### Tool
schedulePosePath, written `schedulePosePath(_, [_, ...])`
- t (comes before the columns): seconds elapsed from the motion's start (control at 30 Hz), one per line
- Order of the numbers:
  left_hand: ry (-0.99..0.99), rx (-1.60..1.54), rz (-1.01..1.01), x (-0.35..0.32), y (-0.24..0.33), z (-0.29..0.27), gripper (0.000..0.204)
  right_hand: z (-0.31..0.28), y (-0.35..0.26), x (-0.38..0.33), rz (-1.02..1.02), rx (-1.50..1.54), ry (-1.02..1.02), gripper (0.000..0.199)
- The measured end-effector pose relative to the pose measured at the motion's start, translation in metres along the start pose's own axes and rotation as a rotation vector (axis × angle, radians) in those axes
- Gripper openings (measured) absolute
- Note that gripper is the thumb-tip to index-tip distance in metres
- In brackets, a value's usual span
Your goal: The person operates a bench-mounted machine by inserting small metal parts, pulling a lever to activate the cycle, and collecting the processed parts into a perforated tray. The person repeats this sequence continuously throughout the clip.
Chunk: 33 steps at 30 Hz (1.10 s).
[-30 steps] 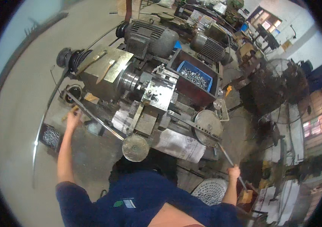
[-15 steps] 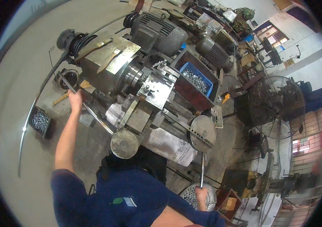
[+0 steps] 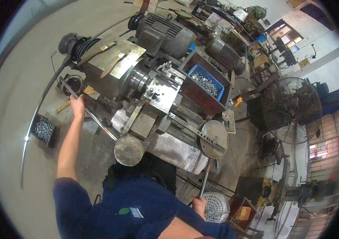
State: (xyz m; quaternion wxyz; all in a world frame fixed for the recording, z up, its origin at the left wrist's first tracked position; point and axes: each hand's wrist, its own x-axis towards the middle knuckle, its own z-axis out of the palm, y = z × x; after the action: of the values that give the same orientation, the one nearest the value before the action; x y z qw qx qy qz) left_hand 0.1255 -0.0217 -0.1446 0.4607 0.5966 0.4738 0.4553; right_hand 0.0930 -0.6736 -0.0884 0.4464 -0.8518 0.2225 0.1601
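Note:
My left hand [image 3: 77, 106] is closed round a long metal lever [image 3: 99, 124], which slants down to a round metal disc [image 3: 128, 151] at the front of a lathe-like machine. Low on the right, my right hand [image 3: 199, 204] grips a second metal lever [image 3: 205, 180]. That one hangs from a larger round disc [image 3: 214, 139]. Between both levers sit the machine's cylindrical chuck [image 3: 140, 81] and a bright metal tool block [image 3: 161, 95]. Two brush-like tools with wooden handles [image 3: 113, 65] lie on the machine's metal top cover.
Behind the tool block, a blue tray [image 3: 206, 83] of small metal parts sits in a dark box. More parts fill a black bin [image 3: 43, 130] on the floor at left and a perforated round container [image 3: 215, 207] by my right hand. A large fan [image 3: 292, 111] stands at right.
My right hand has swung its lever to the left, so the lever now slants instead of hanging nearly straight. The left hand and its lever have shifted only slightly.

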Motion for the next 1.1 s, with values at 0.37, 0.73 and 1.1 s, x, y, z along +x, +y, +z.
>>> schedulePosePath(0.37, [-0.215, 0.118, -0.107, 0.031, -0.035, -0.015, 0.022, -0.034, 0.038, 0.052, -0.252, -0.468, 0.188, 0.024])
schedulePosePath(0.73, [-0.305, 0.057, -0.119, -0.018, 0.017, -0.011, 0.026, -0.138, 0.015, 0.219, -0.152, -1.024, 0.629, 0.048])
schedulePosePath(1.1, [-0.869, 1.109, 0.301, -0.003, -0.08, -0.052, 0.044, 0.004, 0.027, 0.095, -0.422, -0.433, 0.37, 0.057])
